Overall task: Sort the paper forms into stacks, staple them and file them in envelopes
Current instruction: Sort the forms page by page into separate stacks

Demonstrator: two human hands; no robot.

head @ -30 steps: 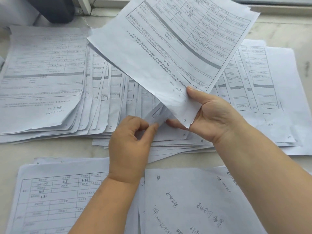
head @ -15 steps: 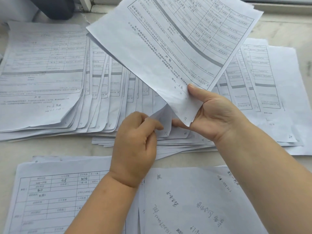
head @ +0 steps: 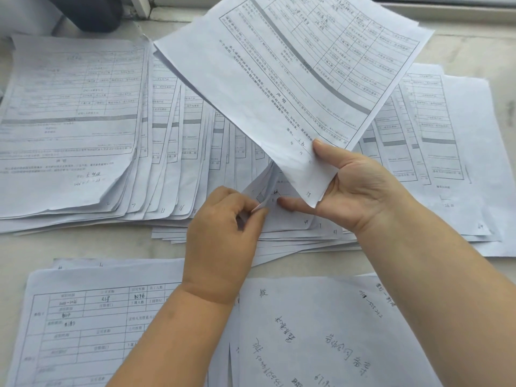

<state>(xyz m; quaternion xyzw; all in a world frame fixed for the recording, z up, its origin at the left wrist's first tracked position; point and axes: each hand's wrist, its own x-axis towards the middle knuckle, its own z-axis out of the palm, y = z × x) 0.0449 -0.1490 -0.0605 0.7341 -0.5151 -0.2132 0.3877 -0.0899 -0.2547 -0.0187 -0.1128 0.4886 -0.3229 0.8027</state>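
Pale counter [head: 83,247] carries a fanned spread of numbered forms [head: 167,152] with two nearer stacks [head: 92,325] at the front edge. Right hand [head: 354,188] grip is clamped on a raised sheaf [head: 293,79]; left hand [head: 223,233] pinches a lower sheet corner [head: 261,202]. Sorting appears midway; no stapler or envelopes visible, so stapling and filing remain.

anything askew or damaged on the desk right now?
Yes, in part. The fanned row of forms lies slanted and unsquared, and the leftmost stack's lower right corner is curled and crumpled. The right hand holds a lifted sheet tilted, while the left hand pinches a folded-up corner beneath it. No tears visible.
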